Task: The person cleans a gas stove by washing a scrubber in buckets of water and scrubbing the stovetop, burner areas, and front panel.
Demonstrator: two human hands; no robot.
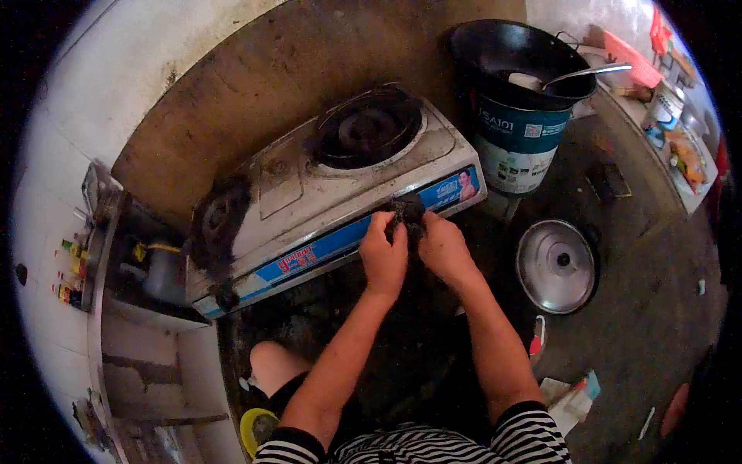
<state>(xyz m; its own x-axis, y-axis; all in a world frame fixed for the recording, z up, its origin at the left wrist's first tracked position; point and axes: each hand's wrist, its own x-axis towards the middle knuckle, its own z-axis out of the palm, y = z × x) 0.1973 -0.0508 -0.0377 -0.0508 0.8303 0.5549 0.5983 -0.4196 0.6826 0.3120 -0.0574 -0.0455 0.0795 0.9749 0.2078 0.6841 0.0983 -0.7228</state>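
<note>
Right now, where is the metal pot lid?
In the head view, the lid lies right of the right hand, on the near side of the bucket.

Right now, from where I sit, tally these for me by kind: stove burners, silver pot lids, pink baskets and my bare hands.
Stove burners: 2
Silver pot lid: 1
Pink basket: 1
Bare hands (left, right): 2
Total: 6

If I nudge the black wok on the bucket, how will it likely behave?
The black wok looks rigid, so it should move without flexing. It is wider than the bucket beneath, so a sideways push might tip it. The utensil leaning over its rim would probably slide or swing.
</note>
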